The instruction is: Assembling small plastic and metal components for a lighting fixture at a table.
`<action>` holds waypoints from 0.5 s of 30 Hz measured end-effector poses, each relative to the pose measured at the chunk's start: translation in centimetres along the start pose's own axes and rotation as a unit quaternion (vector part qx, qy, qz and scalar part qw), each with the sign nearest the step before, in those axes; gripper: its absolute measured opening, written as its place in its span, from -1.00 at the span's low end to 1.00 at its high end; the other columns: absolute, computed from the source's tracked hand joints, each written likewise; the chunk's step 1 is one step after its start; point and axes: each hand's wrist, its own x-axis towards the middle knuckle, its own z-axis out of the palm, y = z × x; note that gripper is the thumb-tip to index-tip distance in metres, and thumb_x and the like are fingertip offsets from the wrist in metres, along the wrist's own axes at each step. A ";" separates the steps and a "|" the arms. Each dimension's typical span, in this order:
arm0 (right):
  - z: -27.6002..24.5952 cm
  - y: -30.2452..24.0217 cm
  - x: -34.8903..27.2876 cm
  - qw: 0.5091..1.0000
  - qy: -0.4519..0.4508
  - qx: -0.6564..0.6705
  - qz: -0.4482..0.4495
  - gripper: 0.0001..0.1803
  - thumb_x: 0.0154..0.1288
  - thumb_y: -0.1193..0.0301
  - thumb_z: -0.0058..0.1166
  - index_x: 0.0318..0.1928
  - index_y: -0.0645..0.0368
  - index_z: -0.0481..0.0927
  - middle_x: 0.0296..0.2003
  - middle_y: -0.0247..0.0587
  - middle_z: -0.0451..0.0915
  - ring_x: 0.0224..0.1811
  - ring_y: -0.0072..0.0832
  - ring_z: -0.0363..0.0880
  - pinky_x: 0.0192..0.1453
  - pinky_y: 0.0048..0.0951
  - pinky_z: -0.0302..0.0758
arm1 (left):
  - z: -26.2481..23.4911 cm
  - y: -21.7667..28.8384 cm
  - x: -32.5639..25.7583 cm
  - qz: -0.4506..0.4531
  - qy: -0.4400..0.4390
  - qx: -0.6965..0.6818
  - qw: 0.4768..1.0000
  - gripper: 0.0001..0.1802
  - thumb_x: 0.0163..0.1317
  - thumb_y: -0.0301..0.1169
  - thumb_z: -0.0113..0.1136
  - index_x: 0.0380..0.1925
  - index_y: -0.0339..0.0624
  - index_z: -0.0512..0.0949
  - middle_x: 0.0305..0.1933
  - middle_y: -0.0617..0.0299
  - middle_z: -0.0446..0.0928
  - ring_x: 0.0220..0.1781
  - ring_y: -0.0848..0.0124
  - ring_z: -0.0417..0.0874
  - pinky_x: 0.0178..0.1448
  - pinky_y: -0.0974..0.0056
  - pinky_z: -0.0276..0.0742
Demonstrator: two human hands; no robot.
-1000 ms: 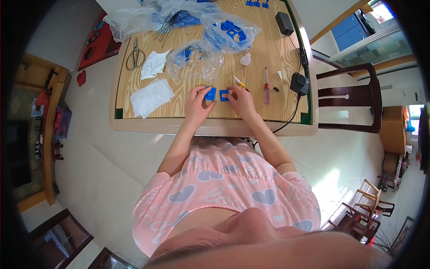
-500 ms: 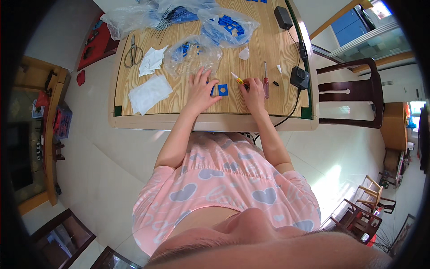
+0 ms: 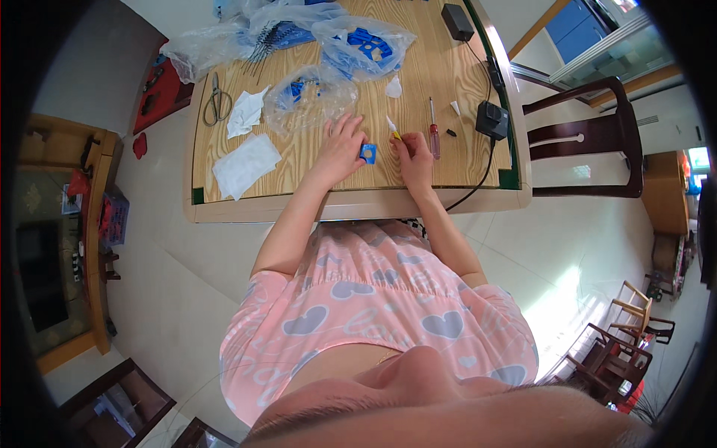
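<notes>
Near the table's front edge, my left hand (image 3: 343, 151) rests with several fingers stretched forward. Its thumb and index finger close on the left edge of a small blue square piece (image 3: 368, 154) with a round hole, which looks slightly tilted. To its right, my right hand (image 3: 414, 157) is closed around a small glue tube (image 3: 395, 133) with a yellow label. The tube's white nozzle points away from me, up and left; most of its body is hidden by the fingers. A screwdriver (image 3: 434, 138) with a red handle lies just right of this hand.
Beyond my left hand sits a clear bag (image 3: 310, 97) with blue parts; another bag (image 3: 370, 46) lies farther back. White tissues (image 3: 245, 166) and scissors (image 3: 217, 102) are on the left. A black box-shaped device (image 3: 492, 119) with a cable stands at right, by a small black piece (image 3: 450, 133).
The blue square piece, which lay flat beside my left hand, now meets its thumb and index finger. My right hand has turned the glue tube slightly. The whole view has shifted a little.
</notes>
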 end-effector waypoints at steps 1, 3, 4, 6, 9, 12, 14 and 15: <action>0.2 0.1 0.0 0.999 -0.001 0.046 0.011 -0.87 0.32 0.52 0.13 -0.20 0.30 0.48 -0.41 -0.24 0.65 -0.37 -0.61 0.60 -0.27 -0.54 0.50 | 0.0 0.1 0.0 0.021 0.023 -0.006 0.999 -0.51 -0.20 -0.35 0.50 -0.20 -0.08 0.53 0.29 0.08 0.32 0.42 0.04 0.19 0.40 -0.16 0.09; 0.4 0.4 -0.3 0.995 0.000 0.093 0.023 -0.87 0.31 0.54 0.14 -0.19 0.30 0.48 -0.40 -0.27 0.64 -0.35 -0.64 0.59 -0.26 -0.55 0.50 | 0.1 0.4 -0.1 0.029 0.033 -0.018 0.999 -0.52 -0.20 -0.40 0.49 -0.20 -0.10 0.52 0.22 0.09 0.37 0.35 0.06 0.26 0.34 -0.07 0.18; 0.6 0.4 -0.5 0.996 -0.014 0.083 0.020 -0.87 0.30 0.56 0.13 -0.19 0.30 0.48 -0.40 -0.28 0.64 -0.35 -0.65 0.58 -0.25 -0.57 0.50 | 0.1 0.6 -0.1 0.036 0.044 -0.031 0.998 -0.53 -0.19 -0.45 0.47 -0.20 -0.13 0.51 0.16 0.10 0.41 0.28 0.08 0.33 0.28 0.03 0.28; 1.0 0.5 -0.9 0.997 -0.026 0.074 0.018 -0.87 0.30 0.58 0.13 -0.18 0.30 0.48 -0.39 -0.29 0.63 -0.34 -0.65 0.58 -0.24 -0.58 0.50 | 0.2 0.8 -0.1 0.022 0.025 -0.044 0.998 -0.55 -0.15 -0.45 0.44 -0.19 -0.13 0.50 0.07 0.11 0.46 0.19 0.11 0.38 0.23 0.09 0.33; 1.7 -0.2 -1.3 0.996 -0.019 0.083 0.008 -0.88 0.28 0.57 0.14 -0.20 0.30 0.50 -0.39 -0.29 0.62 -0.34 -0.66 0.57 -0.25 -0.59 0.49 | 1.0 0.7 -0.5 -0.004 0.025 -0.081 0.996 -0.59 -0.09 -0.47 0.40 -0.18 -0.14 0.49 -0.09 0.12 0.52 0.04 0.15 0.47 0.13 0.15 0.41; 2.0 -0.3 -1.3 0.998 -0.017 0.049 0.027 -0.88 0.26 0.57 0.17 -0.22 0.30 0.51 -0.41 -0.31 0.61 -0.35 -0.66 0.56 -0.25 -0.59 0.49 | 1.4 0.9 -0.7 -0.024 0.042 -0.116 0.992 -0.63 -0.05 -0.47 0.37 -0.20 -0.16 0.50 -0.21 0.14 0.55 -0.07 0.16 0.52 0.04 0.13 0.45; 1.9 -0.7 -1.3 0.998 -0.036 0.037 0.040 -0.88 0.27 0.58 0.16 -0.22 0.29 0.49 -0.36 -0.33 0.61 -0.29 -0.70 0.56 -0.22 -0.62 0.51 | 1.5 1.1 -0.8 -0.033 0.042 -0.126 0.991 -0.66 -0.04 -0.48 0.35 -0.21 -0.16 0.50 -0.24 0.15 0.56 -0.12 0.16 0.54 0.00 0.12 0.47; 1.9 -0.6 -1.3 0.998 -0.036 0.037 0.041 -0.88 0.27 0.58 0.16 -0.22 0.29 0.49 -0.36 -0.33 0.61 -0.29 -0.70 0.56 -0.22 -0.62 0.51 | 1.4 1.2 -0.8 -0.042 0.050 -0.135 0.989 -0.66 -0.03 -0.48 0.35 -0.20 -0.16 0.51 -0.27 0.15 0.56 -0.15 0.18 0.55 -0.03 0.14 0.49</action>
